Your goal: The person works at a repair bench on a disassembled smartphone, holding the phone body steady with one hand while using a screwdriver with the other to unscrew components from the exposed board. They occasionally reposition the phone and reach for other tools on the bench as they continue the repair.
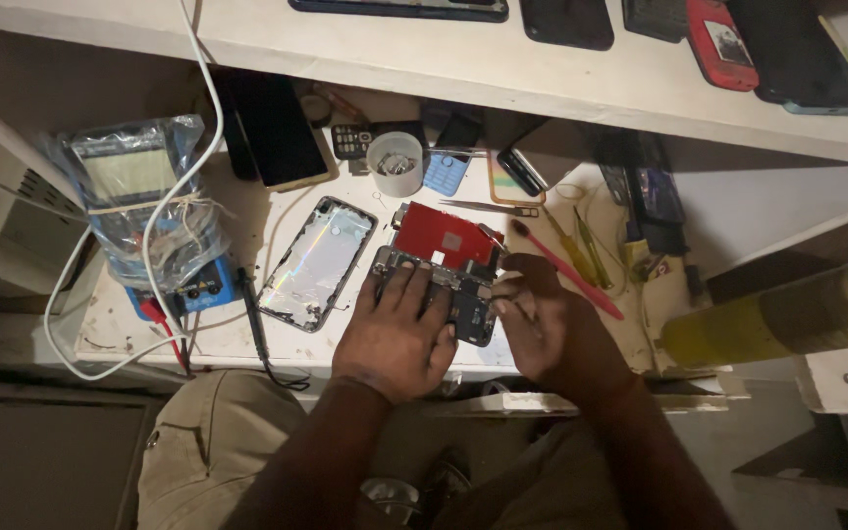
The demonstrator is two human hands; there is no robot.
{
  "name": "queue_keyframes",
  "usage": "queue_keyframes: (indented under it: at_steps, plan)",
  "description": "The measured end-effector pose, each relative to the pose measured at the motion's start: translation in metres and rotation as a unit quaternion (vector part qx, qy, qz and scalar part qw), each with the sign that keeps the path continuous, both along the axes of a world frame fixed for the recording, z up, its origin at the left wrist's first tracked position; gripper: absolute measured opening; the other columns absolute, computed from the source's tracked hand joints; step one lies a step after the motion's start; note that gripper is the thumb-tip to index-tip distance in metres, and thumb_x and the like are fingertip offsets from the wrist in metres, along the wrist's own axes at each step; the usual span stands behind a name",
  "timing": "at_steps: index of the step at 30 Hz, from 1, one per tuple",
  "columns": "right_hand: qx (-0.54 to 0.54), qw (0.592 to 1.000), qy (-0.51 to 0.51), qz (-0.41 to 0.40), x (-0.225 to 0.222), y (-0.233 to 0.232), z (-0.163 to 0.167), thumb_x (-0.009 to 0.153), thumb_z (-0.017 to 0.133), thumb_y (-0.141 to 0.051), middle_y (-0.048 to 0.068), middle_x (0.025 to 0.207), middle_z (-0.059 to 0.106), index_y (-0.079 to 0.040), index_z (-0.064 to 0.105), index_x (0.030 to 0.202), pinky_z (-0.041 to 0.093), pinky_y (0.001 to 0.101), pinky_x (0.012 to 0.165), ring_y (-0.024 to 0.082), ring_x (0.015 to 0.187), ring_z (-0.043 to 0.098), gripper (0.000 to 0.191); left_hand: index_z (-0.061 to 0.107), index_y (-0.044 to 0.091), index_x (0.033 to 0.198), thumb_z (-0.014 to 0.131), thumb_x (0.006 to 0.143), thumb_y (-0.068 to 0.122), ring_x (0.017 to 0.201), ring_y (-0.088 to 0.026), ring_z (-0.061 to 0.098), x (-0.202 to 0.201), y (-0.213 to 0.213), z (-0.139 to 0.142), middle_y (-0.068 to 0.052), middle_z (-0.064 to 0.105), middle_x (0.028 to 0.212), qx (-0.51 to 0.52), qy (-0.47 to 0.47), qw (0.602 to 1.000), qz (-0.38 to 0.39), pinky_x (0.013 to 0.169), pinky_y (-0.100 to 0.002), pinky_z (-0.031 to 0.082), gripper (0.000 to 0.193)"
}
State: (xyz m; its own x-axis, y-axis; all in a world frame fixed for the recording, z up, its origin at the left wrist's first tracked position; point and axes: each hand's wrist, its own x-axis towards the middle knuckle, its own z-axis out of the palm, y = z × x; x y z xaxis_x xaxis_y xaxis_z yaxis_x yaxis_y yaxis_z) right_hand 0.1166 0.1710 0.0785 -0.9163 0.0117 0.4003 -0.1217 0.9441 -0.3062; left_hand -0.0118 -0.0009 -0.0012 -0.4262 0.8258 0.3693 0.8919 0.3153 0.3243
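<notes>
An opened phone (439, 290) is lying near the middle of the bench (130, 314), its red panel (444, 236) folded up on the far side. The left hand (397, 329) is pressing flat on the phone, fingers spread apart over its insides. The right hand (542, 319) is touching the phone's right edge with fingers curled together; I cannot tell whether it is pinching anything. Just left, a shiny back cover (316, 262) is lying flat. Further left, a meter (154, 211) wrapped in plastic is sitting with a white cable (193, 118) running over it. Far of the phone, a white cup (396, 162) is standing, with tweezers (488, 207) nearby. To the right, a red toothbrush (571, 270) is lying beside screwdrivers (581, 245).
</notes>
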Motion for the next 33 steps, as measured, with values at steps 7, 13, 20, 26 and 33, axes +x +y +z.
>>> queue_keyframes:
  at_steps: [7, 13, 20, 26, 33]
  plan:
    - [-0.161, 0.967, -0.083, -0.177, 0.001, -0.010, 0.004, 0.096, 0.064, -0.018, 0.016, 0.087, 0.077, -0.001, 0.056, 0.122, 0.060, 0.0339, 0.066, 0.023, 0.077, 0.080, 0.033, 0.062, 0.007, 0.135, 0.051, 0.092, 0.038, 0.138, -0.040, 0.045, 0.000, 0.000, 0.002, -0.025, 0.053, 0.145, -0.008, 0.007, 1.000, 0.003, 0.112, -0.064, 0.030, 0.054]
    - [-0.180, 0.974, -0.043, -0.133, 0.004, -0.013, 0.006, 0.094, 0.066, -0.014, 0.016, 0.087, 0.077, 0.000, 0.053, 0.124, 0.058, 0.0320, 0.064, 0.023, 0.078, 0.078, 0.035, 0.063, 0.006, 0.134, 0.051, 0.091, 0.038, 0.139, -0.040, 0.046, 0.001, 0.000, 0.004, -0.024, 0.054, 0.145, -0.004, -0.001, 1.000, 0.001, 0.112, -0.063, 0.031, 0.055]
    - [-0.224, 0.950, -0.066, -0.209, 0.003, -0.010, -0.004, 0.090, 0.073, -0.016, 0.014, 0.073, 0.075, 0.002, 0.054, 0.119, 0.055, 0.0294, 0.055, 0.020, 0.064, 0.077, 0.039, 0.062, 0.007, 0.133, 0.052, 0.091, 0.038, 0.138, -0.040, 0.046, 0.001, -0.001, 0.005, -0.025, 0.054, 0.144, -0.010, 0.002, 1.000, 0.003, 0.112, -0.064, 0.031, 0.054]
    - [-0.143, 0.974, 0.015, -0.174, 0.005, -0.004, -0.014, 0.089, 0.075, -0.011, 0.016, 0.080, 0.074, 0.002, 0.059, 0.120, 0.056, 0.0321, 0.074, 0.020, 0.075, 0.073, 0.037, 0.062, 0.006, 0.135, 0.052, 0.092, 0.038, 0.139, -0.040, 0.045, 0.000, -0.001, 0.003, -0.024, 0.053, 0.145, -0.011, -0.001, 1.000, 0.003, 0.114, -0.064, 0.029, 0.054]
    - [-0.006, 0.951, 0.204, -0.232, 0.020, -0.004, -0.035, 0.091, 0.070, -0.001, 0.032, 0.121, 0.058, 0.000, 0.036, 0.144, 0.056, 0.0376, 0.092, 0.031, 0.112, 0.062, 0.063, 0.062, 0.005, 0.134, 0.053, 0.091, 0.037, 0.138, -0.041, 0.044, -0.001, 0.001, 0.001, -0.026, 0.053, 0.144, -0.017, -0.002, 1.000, -0.001, 0.111, -0.064, 0.029, 0.055]
